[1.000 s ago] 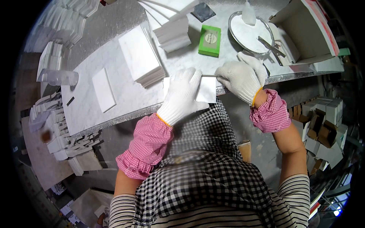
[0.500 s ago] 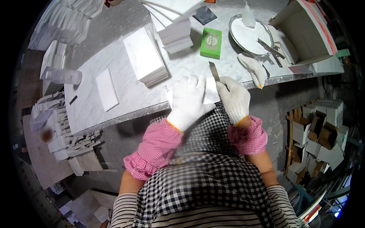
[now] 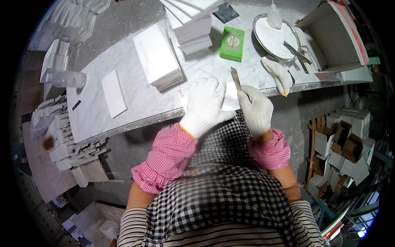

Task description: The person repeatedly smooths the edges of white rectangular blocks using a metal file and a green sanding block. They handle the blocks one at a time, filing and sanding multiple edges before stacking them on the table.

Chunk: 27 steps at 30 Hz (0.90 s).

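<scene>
Left hand (image 3: 205, 106): white knitted glove, palm down, fingers a little spread, pressing flat on a white tile (image 3: 231, 99); grip released, with no curl around anything.

Right hand (image 3: 256, 109): matching glove, grip closed on a flat metal blade (image 3: 235, 78), thumb uppermost, tip pointing away from the body.

White tile: at the near edge of the tabletop (image 3: 135, 90), mostly covered by the left hand, right part exposed beside the blade. Contact between blade and tile: hard to judge from this angle, perhaps touching at the side.

Beyond the left hand: tile stack (image 3: 156, 53), slightly uneven; behind it, a taller pile (image 3: 193, 37) with fanned top pieces.

Farther left: single tile (image 3: 114, 94), lying flat; clear plastic container (image 3: 68, 78), on its side.

Beyond the hands: green box (image 3: 232, 43); dark square plate (image 3: 226, 12).

To the right: metal bowl (image 3: 256, 40) with white contents, squeeze bottle (image 3: 274, 17) and knife (image 3: 297, 52); spare glove (image 3: 277, 76), crumpled near the edge; cardboard box (image 3: 339, 37), open side toward the bowl.
</scene>
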Each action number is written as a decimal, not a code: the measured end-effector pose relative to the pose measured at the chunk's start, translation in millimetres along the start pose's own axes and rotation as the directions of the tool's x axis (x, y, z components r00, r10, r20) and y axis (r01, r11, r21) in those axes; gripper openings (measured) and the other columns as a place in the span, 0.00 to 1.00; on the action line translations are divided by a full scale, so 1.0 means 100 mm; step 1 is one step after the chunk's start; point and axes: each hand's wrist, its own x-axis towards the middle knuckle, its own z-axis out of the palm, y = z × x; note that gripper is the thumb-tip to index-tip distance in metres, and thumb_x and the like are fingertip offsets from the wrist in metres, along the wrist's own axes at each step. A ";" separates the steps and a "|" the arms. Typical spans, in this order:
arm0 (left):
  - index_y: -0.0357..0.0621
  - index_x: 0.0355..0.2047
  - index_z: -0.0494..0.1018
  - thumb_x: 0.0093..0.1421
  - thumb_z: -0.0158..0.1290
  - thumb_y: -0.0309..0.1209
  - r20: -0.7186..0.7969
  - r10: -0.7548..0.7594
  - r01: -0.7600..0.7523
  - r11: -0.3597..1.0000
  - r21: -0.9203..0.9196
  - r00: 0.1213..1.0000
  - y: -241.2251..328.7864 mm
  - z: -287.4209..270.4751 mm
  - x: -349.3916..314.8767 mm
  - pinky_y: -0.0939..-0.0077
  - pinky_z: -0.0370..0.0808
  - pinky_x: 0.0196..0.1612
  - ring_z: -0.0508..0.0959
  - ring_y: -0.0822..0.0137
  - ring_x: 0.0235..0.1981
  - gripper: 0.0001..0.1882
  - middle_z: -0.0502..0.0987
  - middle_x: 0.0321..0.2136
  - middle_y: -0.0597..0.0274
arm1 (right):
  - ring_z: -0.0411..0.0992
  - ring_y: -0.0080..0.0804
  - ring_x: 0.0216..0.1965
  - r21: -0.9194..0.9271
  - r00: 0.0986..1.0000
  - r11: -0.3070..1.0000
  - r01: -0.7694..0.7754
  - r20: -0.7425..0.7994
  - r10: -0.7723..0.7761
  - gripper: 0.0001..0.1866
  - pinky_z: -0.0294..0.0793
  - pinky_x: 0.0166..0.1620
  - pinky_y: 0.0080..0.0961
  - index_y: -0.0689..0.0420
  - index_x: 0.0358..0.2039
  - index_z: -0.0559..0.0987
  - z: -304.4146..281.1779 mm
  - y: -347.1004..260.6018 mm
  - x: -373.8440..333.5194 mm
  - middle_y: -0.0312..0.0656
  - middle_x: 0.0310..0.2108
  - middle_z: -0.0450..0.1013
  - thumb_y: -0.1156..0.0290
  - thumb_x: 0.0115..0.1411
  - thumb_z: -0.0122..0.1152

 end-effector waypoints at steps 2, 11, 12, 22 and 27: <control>0.39 0.45 0.77 0.37 0.71 0.52 0.004 0.006 -0.006 1.000 0.008 1.000 0.00 0.01 0.00 0.52 0.73 0.45 0.75 0.48 0.43 0.40 0.75 0.37 0.51 | 0.79 0.50 0.42 -0.030 0.999 0.999 0.037 0.017 -0.037 0.13 0.77 0.45 0.42 0.54 0.43 0.85 -0.02 0.01 0.01 0.48 0.38 0.81 0.63 0.66 0.58; 0.38 0.47 0.75 0.38 0.71 0.55 0.050 0.035 -0.036 0.999 0.009 0.998 -0.01 0.03 0.03 0.52 0.72 0.46 0.75 0.48 0.43 0.42 0.75 0.38 0.51 | 0.78 0.54 0.39 -0.198 0.995 0.976 0.087 0.071 -0.074 0.12 0.76 0.43 0.47 0.55 0.36 0.83 -0.02 -0.05 0.13 0.50 0.35 0.79 0.62 0.66 0.55; 0.38 0.47 0.75 0.38 0.71 0.55 0.031 0.043 -0.043 0.999 0.005 0.999 -0.02 0.06 0.02 0.52 0.72 0.46 0.75 0.48 0.43 0.42 0.75 0.39 0.51 | 0.78 0.54 0.38 -0.216 0.994 0.972 0.091 0.081 -0.075 0.12 0.76 0.43 0.49 0.55 0.34 0.82 -0.01 -0.06 0.16 0.51 0.34 0.79 0.62 0.65 0.54; 0.38 0.49 0.75 0.38 0.72 0.56 -0.008 0.048 -0.048 0.999 0.002 0.999 -0.05 0.08 0.01 0.52 0.72 0.47 0.75 0.48 0.44 0.44 0.75 0.40 0.50 | 0.78 0.54 0.39 -0.125 0.989 0.992 0.000 0.146 0.018 0.13 0.76 0.43 0.47 0.55 0.38 0.84 -0.12 -0.09 0.23 0.51 0.36 0.80 0.61 0.65 0.57; 0.37 0.51 0.75 0.38 0.71 0.55 0.017 0.034 -0.034 0.999 0.001 0.999 -0.04 0.05 0.00 0.53 0.72 0.47 0.75 0.48 0.44 0.45 0.75 0.39 0.51 | 0.79 0.51 0.40 -0.010 0.996 1.000 0.001 0.092 0.000 0.13 0.77 0.45 0.42 0.54 0.41 0.85 -0.09 0.04 0.06 0.49 0.37 0.81 0.61 0.66 0.58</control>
